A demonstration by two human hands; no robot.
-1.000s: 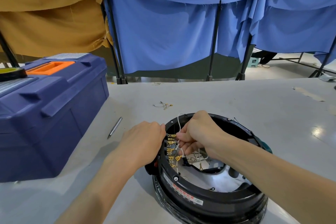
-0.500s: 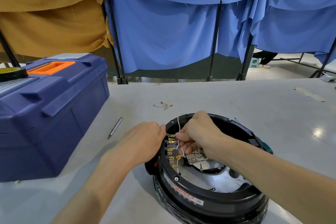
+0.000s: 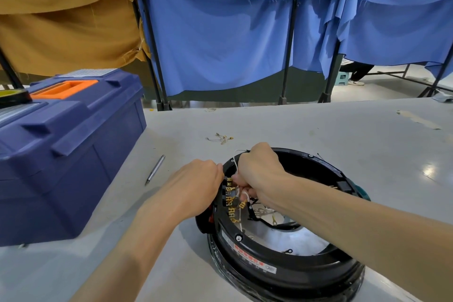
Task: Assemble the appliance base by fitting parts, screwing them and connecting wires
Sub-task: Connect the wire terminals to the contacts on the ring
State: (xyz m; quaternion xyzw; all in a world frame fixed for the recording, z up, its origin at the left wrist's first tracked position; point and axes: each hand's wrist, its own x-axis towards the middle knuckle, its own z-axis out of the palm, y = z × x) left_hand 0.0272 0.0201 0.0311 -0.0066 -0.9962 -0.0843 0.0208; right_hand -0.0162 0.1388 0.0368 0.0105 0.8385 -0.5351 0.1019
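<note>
The black base (image 3: 282,265) sits on the desk (image 3: 318,130), partly hidden under the right forearm, with the left hand (image 3: 196,186) gripping its left rim, fingertips unseen, the right hand (image 3: 259,174) pinching a white wire (image 3: 235,163) by the brass terminals (image 3: 230,200) inside, and a closed toolbox (image 3: 68,149) to its left hiding its contents.

Person, head view.

Bare left hand (image 3: 196,187): uncovered from knuckles to wrist. The back faces the camera, smooth, with a row of rounded knuckles. Fingertips and nails are hidden.

Bare right hand (image 3: 261,174): uncovered likewise. The back and knuckle ridge are in view, with fingertips partly visible beneath; nails too small to judge.

Left forearm (image 3: 137,235): bare along all its visible length, slender, broadening toward the lower frame edge.

Right forearm (image 3: 355,223): bare along all its visible length, up to the right frame edge.

Upper arms are out of frame, so clothing cannot be told.
</note>
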